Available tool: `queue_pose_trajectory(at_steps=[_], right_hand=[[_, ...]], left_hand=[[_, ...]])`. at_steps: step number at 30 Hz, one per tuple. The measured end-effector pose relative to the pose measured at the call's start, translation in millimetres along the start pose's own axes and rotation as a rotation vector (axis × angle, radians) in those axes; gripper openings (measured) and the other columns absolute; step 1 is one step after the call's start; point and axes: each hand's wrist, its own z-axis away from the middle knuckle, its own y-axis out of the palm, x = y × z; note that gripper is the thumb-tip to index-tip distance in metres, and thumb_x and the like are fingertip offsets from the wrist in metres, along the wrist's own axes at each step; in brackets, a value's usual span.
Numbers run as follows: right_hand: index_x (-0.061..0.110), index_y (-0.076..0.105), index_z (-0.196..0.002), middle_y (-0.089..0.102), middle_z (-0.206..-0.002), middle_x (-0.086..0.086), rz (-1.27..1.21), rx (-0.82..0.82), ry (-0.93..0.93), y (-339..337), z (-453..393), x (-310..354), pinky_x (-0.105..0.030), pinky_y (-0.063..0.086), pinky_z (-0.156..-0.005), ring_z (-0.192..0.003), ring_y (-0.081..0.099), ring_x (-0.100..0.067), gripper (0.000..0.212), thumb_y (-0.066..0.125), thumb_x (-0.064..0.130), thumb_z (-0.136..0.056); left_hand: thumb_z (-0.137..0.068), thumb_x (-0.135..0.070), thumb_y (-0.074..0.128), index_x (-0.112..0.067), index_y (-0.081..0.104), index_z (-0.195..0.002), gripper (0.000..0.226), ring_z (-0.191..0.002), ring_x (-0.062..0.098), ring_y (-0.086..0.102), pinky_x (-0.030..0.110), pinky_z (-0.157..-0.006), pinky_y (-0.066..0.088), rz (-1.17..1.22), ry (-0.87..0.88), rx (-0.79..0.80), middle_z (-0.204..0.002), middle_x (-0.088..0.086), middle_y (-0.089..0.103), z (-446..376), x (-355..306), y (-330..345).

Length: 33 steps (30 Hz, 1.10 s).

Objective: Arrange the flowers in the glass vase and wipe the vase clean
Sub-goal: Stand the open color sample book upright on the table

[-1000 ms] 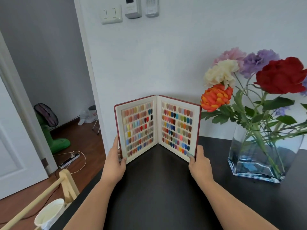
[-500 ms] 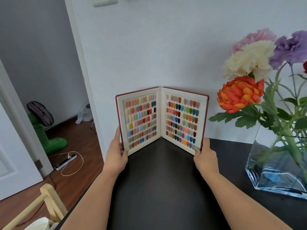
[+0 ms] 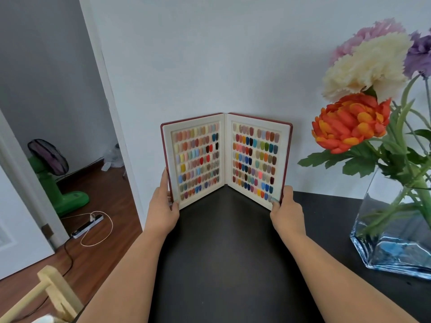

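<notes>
A square glass vase (image 3: 394,243) stands at the right on the black table (image 3: 228,264), partly cut off by the frame edge. It holds several flowers: an orange one (image 3: 349,122), a cream one (image 3: 366,66), a pink one (image 3: 373,31) and a purple one (image 3: 419,52), with green stems inside the glass. An open red-covered colour swatch book (image 3: 226,159) stands upright against the wall. My left hand (image 3: 163,206) grips its left cover edge. Its right cover edge is held by my right hand (image 3: 285,210).
The white wall runs behind the table. To the left, a doorway opens on a wooden floor with a green fan (image 3: 56,173), a power strip with cord (image 3: 87,227) and a white door (image 3: 14,217). A pale wooden frame (image 3: 56,297) sits at the lower left.
The view has moved closer and to the left, so the vase and flowers now sit further right and larger. Both hands stay on the swatch book's edges.
</notes>
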Motion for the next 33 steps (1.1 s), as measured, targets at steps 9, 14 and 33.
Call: queue_pose_trajectory(at_steps=[9,14,33], right_hand=[[0.03,0.025,-0.125,0.058,-0.12,-0.007,0.023,0.008,-0.001,-0.5,-4.7,1.2,-0.032,0.057,-0.06,-0.073,0.057,-0.014,0.048,0.058,0.022,-0.091],[0.03,0.024,-0.126,0.058,-0.121,-0.007,0.01,0.007,0.011,2.2,-5.6,0.0,-0.03,0.054,-0.058,-0.072,0.055,-0.013,0.05,0.059,0.021,-0.091],[0.042,0.041,-0.126,0.042,-0.136,0.007,0.054,0.49,-0.289,-144.7,119.2,-17.6,-0.022,0.036,-0.091,-0.115,0.047,-0.009,0.044,0.059,0.031,-0.088]], left_hand=[[-0.087,-0.006,0.063,-0.056,-0.008,-0.142,0.103,-0.118,0.025,0.054,0.049,-0.096,0.051,-0.016,0.028,0.013,-0.131,0.005,0.05,-7.3,-5.2,10.0],[-0.088,-0.008,0.063,-0.054,-0.007,-0.143,0.1,-0.116,0.024,0.055,0.046,-0.095,0.052,-0.019,0.008,0.008,-0.13,0.004,0.049,-5.6,-4.1,11.5],[-0.089,-0.02,0.057,-0.033,0.05,-0.121,0.035,-0.121,0.009,0.041,0.03,-0.105,0.037,0.04,0.184,0.041,-0.129,-0.012,0.043,89.9,-145.3,-21.2]])
